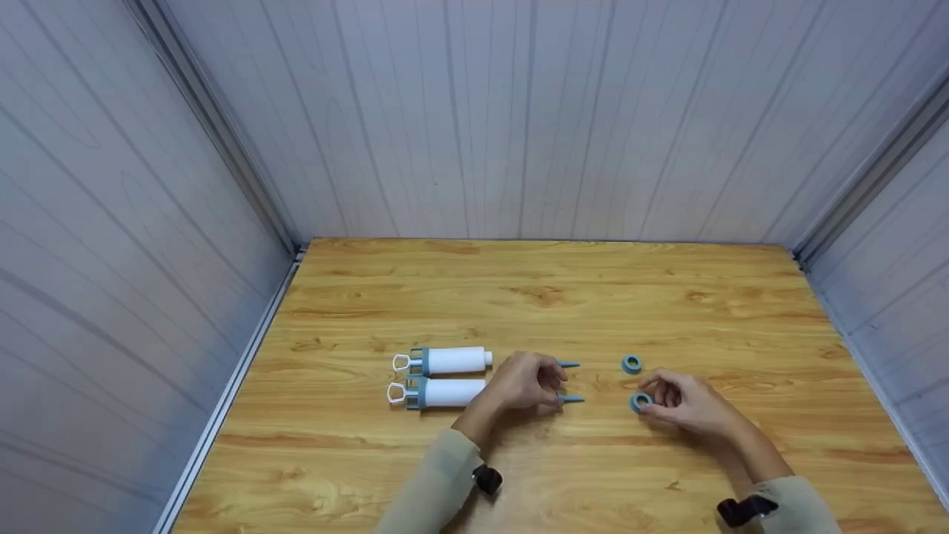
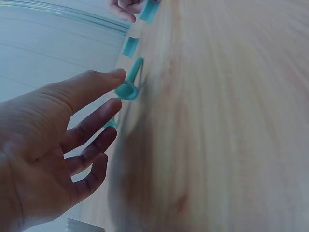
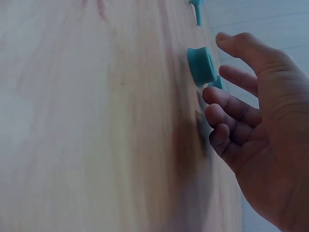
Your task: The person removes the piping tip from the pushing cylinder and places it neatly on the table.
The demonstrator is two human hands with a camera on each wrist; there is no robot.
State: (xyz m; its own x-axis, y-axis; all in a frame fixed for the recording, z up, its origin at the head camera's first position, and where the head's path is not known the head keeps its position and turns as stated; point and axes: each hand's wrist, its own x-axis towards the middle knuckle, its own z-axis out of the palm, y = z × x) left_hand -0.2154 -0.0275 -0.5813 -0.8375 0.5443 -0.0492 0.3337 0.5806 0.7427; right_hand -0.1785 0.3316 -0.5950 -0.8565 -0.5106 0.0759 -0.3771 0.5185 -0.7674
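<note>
Two blue-grey tapered nozzles lie on the table; the nearer nozzle [image 1: 571, 399] is beside the thumb of my left hand [image 1: 523, 382]. In the left wrist view, thumb and index finger stand apart on either side of this nozzle's flared base [image 2: 126, 91]; whether they touch it is unclear. The farther nozzle [image 1: 569, 364] is partly hidden by the fingers. My right hand [image 1: 693, 404] hovers at the nearer blue-grey ring cap [image 1: 640, 403], its thumb and fingers spread apart in the right wrist view. Another ring cap [image 1: 631, 364] sits farther back.
Two white syringe-like tubes with blue-grey collars and loop handles lie side by side on the left, the farther tube [image 1: 456, 360] behind the nearer tube [image 1: 448, 393]. Pale panel walls [image 1: 489, 119] enclose the wooden table [image 1: 549, 297] at the back and sides.
</note>
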